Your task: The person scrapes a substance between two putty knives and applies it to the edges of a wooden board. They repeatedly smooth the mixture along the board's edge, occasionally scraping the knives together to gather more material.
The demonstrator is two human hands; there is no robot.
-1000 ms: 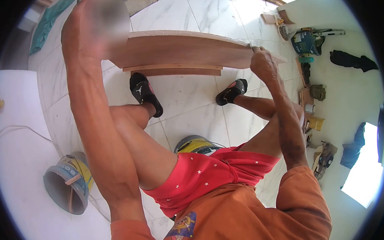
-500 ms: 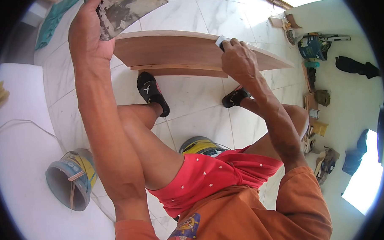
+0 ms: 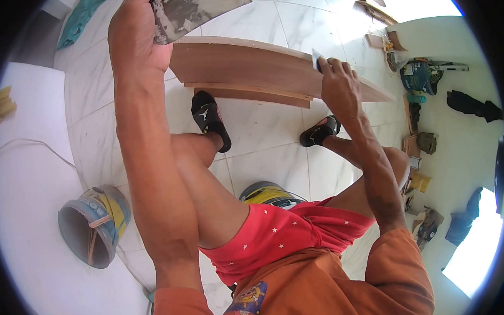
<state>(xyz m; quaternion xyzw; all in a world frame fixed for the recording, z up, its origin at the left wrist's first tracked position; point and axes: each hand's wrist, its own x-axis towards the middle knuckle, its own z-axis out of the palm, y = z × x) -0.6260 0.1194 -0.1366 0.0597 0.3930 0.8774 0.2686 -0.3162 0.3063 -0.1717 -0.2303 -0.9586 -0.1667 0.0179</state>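
My left hand (image 3: 139, 48) is closed round the edge of a flat plate smeared with grey and whitish paste (image 3: 196, 8), raised at the top left. My right hand (image 3: 343, 88) grips a putty knife (image 3: 316, 60), whose pale blade and part of a dark handle show. That blade is at the upper edge of a long brown wooden board (image 3: 244, 65), right of its middle; whether it touches cannot be made out. The board stands on its side beyond my feet, with a narrower wooden strip (image 3: 254, 96) along its lower side.
A used bucket (image 3: 97, 224) lies tipped at the left, near a cable (image 3: 41, 142). Under me is another bucket (image 3: 267, 192). Along the right wall are a dark bucket (image 3: 418, 77), clothing (image 3: 470, 104) and wood scraps (image 3: 410, 146). Teal cloth (image 3: 87, 18) lies upper left.
The whole view has shifted, so most things sit further right. My right hand with the putty knife has moved a little rightward along the board's edge. My left hand still holds the plate.
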